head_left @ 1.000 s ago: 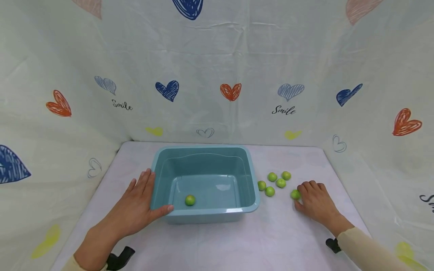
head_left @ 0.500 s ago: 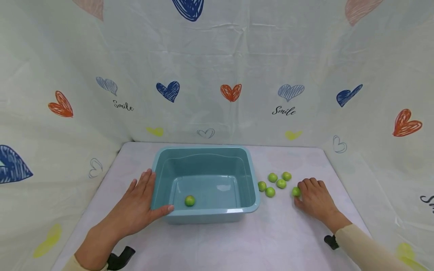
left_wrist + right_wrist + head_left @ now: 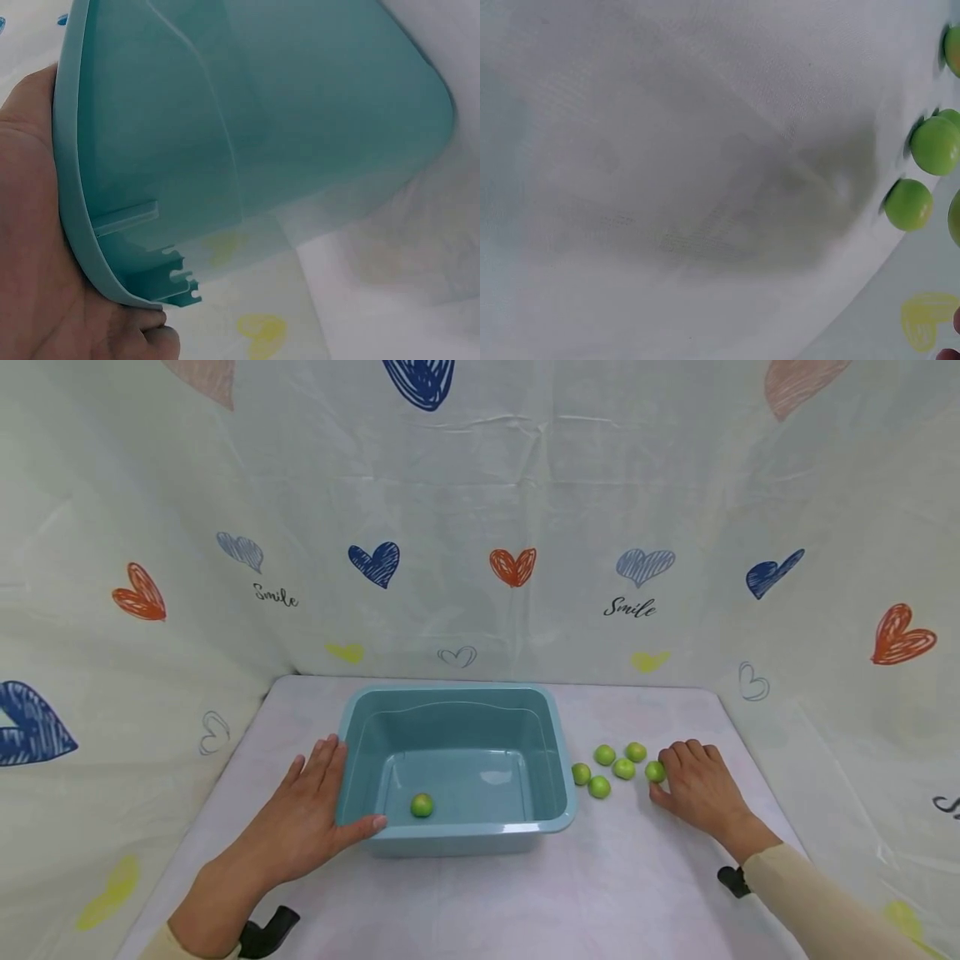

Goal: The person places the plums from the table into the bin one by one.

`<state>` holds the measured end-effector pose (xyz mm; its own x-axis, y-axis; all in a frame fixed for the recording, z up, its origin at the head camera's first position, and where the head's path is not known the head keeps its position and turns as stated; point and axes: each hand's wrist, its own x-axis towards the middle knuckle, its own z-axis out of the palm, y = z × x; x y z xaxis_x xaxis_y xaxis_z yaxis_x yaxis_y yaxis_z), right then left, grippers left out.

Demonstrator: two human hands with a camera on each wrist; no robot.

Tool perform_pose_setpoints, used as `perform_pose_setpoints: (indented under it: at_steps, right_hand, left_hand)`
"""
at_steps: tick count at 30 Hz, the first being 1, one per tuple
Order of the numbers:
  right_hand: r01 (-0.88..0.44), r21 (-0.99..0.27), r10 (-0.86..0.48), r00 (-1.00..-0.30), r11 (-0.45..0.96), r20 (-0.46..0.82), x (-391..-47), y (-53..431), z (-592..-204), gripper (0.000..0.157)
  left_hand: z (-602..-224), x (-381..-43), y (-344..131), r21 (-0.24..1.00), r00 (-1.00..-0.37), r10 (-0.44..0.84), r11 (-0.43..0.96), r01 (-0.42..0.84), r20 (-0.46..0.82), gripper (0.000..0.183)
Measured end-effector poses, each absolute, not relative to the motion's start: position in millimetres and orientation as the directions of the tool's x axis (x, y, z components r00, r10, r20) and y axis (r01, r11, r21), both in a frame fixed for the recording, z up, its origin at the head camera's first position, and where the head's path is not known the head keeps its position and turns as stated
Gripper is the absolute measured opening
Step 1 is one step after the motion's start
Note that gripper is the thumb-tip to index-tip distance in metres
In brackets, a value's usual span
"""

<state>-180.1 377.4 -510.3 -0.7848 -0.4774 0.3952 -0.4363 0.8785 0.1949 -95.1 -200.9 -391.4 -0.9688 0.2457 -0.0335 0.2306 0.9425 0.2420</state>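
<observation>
A light blue plastic basin stands on the table, with one small round green fruit on its floor. My left hand lies along the basin's left rim, fingers straight and thumb over the front corner. The left wrist view shows this hand against the outside of the rim. To the right of the basin, my right hand pinches another green fruit between thumb and fingers. Only fingertips and part of that fruit show at the right wrist view's edge.
Several loose green fruits lie clustered between the basin's right wall and my right hand. The white-covered table ends at a hanging sheet printed with hearts, which encloses the back and both sides.
My right hand and the fruit it pinches have shifted a little toward the back of the table, nearer the cluster. My left hand stays on the rim.
</observation>
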Motion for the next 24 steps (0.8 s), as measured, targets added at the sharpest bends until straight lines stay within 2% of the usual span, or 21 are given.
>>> perform_pose_setpoints:
  at_steps: [10, 14, 18, 24]
  right_hand:
    - [-0.440, 0.200, -0.483, -0.776, 0.875, 0.406, -185, 370, -498, 0.044]
    - [-0.457, 0.201, -0.497, -0.752, 0.866, 0.434, -191, 358, -483, 0.043]
    - [-0.490, 0.201, -0.521, -0.705, 0.848, 0.481, -204, 342, -457, 0.042]
    - [-0.528, 0.176, -0.538, -0.679, 0.831, 0.500, -221, 299, -394, 0.041]
  left_hand:
    - [-389, -96, -200, 0.205, -0.966, 0.257, 0.947, 0.246, -0.028, 0.125]
    - [-389, -96, -200, 0.186, -0.966, 0.256, 0.951, 0.246, -0.031, 0.126]
    - [-389, -95, -200, 0.184, -0.966, 0.256, 0.952, 0.247, -0.032, 0.125]
    - [-389, -95, -202, 0.193, -0.963, 0.267, 0.947, 0.258, -0.020, 0.125]
